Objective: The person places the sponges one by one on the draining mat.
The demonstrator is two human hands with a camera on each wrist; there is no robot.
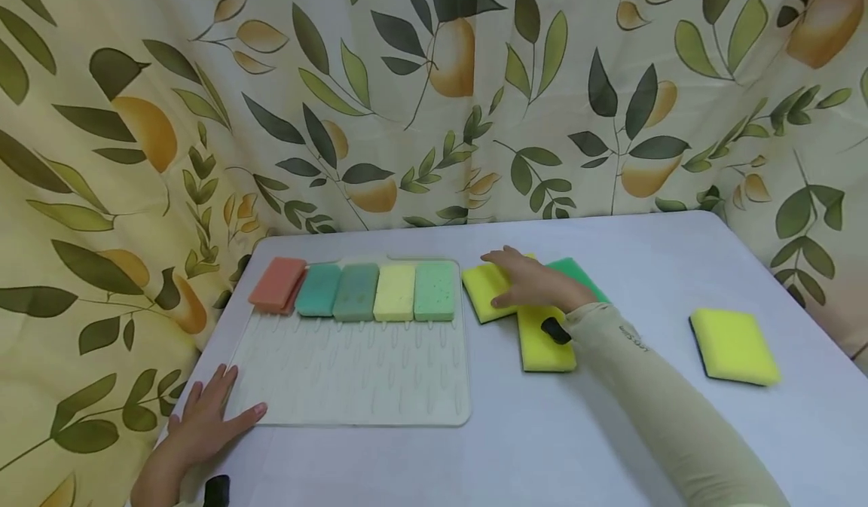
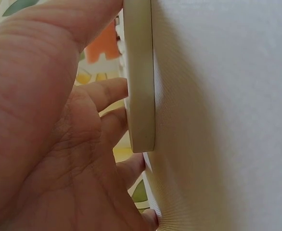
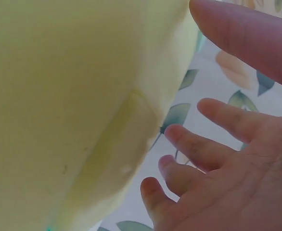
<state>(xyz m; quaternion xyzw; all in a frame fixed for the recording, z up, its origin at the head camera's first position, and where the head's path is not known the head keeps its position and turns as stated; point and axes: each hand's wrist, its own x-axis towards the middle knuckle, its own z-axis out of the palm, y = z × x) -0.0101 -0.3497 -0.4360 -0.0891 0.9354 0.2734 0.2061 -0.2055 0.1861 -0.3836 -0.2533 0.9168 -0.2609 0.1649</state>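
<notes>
My left hand [image 1: 203,428] rests with fingers spread at the near left corner of a white ridged tray [image 1: 359,375]. In the left wrist view its fingers [image 2: 114,122] lie against the tray's edge [image 2: 142,96]. My right hand [image 1: 536,279] hovers over a small pile of sponges, its fingers apart and holding nothing. Beneath it are a yellow sponge [image 1: 480,296] with a dark underside and a nearer yellow sponge [image 1: 542,360]. A green sponge [image 1: 579,272] pokes out behind the wrist. Close up in the right wrist view, a yellow sponge [image 3: 73,86] sits beside the spread fingers [image 3: 198,149].
Along the tray's far side runs a row of sponges: red [image 1: 276,285], teal [image 1: 319,290], grey-green [image 1: 356,292], pale yellow [image 1: 395,292] and light green [image 1: 434,292]. Another yellow sponge [image 1: 735,345] lies at the right on the white table [image 1: 651,266]. Leaf-patterned curtains [image 1: 434,153] hang behind.
</notes>
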